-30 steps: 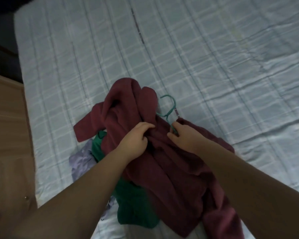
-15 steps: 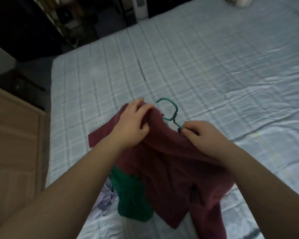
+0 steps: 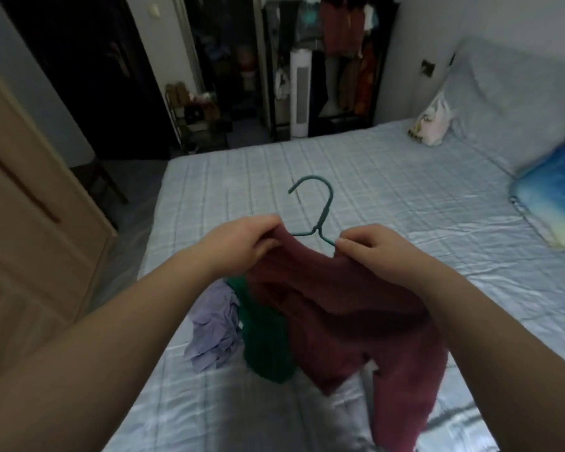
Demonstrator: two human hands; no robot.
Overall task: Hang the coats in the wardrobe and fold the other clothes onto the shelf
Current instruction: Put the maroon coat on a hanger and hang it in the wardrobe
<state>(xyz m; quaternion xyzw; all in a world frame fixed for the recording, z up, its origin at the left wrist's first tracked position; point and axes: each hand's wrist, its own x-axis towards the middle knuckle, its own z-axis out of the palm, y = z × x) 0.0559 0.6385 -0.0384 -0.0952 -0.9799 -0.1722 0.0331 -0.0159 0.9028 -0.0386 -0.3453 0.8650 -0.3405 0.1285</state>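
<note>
Lifted since a moment ago, your maroon coat (image 3: pixel 333 314) and its teal hanger (image 3: pixel 320 210) now hang above the bed (image 3: pixel 405 177). Your left hand (image 3: pixel 242 243) has its fingers clamped on the collar; your right hand (image 3: pixel 375 252) pinches collar and hanger arm together. The hook rises between your fingers. Beneath your left fingers lie a green garment (image 3: pixel 265 344) and a lilac garment (image 3: pixel 212 327).

Single head-worn view, facing forward-down across bed (image 3: pixel 388 177) toward clothes rack (image 3: pixel 340 60); left hand (image 3: pixel 242 244), right hand (image 3: pixel 377 252) near.
</note>
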